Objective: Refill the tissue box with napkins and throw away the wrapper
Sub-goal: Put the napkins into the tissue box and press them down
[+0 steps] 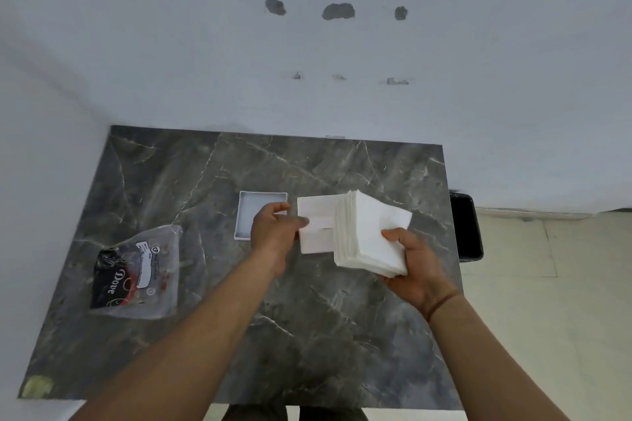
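A thick stack of white napkins [372,232] is held above the dark marble table [205,181] by my right hand [413,263], thumb on top and fingers underneath. My left hand [273,232] grips the left edge of a white box part with a slot [316,227], which lies just left of the stack and partly behind it. A second white box part, an open shallow tray [248,212], rests on the table beside my left hand, which covers its near right corner. The clear plastic wrapper with black and red print [136,275] lies flat at the table's left.
A black bin [465,225] stands on the tiled floor just past the table's right edge. The table's back and left sides meet white walls. A yellowish mark [39,386] sits at the near left corner of the table.
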